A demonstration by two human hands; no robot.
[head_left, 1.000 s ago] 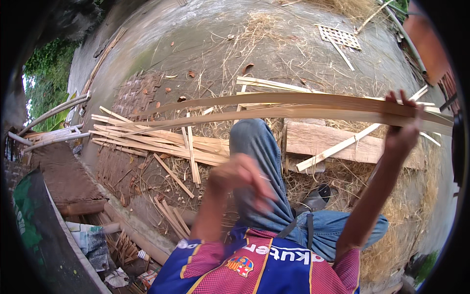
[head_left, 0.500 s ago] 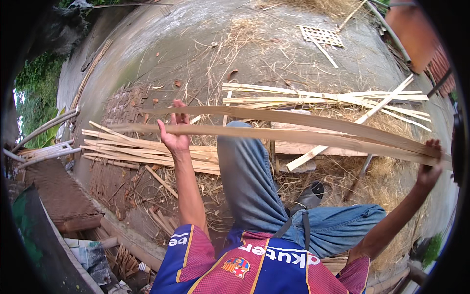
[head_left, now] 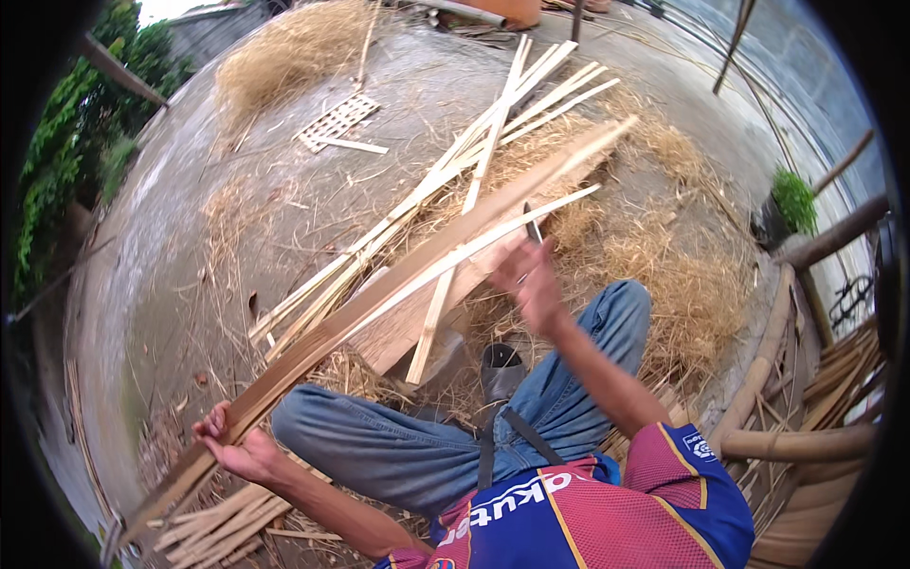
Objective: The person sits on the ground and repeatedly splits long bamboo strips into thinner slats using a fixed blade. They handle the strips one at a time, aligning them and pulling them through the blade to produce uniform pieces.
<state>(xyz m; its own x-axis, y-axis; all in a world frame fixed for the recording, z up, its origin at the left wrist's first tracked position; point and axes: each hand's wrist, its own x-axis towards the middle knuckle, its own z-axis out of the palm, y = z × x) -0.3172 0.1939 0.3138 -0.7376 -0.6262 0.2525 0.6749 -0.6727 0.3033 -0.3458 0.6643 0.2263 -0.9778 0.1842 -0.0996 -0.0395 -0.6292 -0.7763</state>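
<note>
Clasping long wooden strips (head_left: 379, 305), the curled left hand (head_left: 235, 444) is holding them slantwise past the left knee (head_left: 311, 412); the outstretched right hand (head_left: 535, 289) is blurring beside a dark blade (head_left: 534, 226), openness and hold indeterminable. The strips' lower end is fading at the view's edge.

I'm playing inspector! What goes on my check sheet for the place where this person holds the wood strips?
Surface: grey ground, littered with shavings.
Job's things: long wooden strips slant in front of a wooden board; pale strips lie beyond.
Clutter: straw-coloured heap, lattice panel.
Left hand: closed around the long wooden strips.
Right hand: blurred; dark tool at its fingers, grip unclear.
Cables: nothing seen for certain; dark looped thing far right, unclear.
Surroundings: trees left; green plant, bamboo poles right.
</note>
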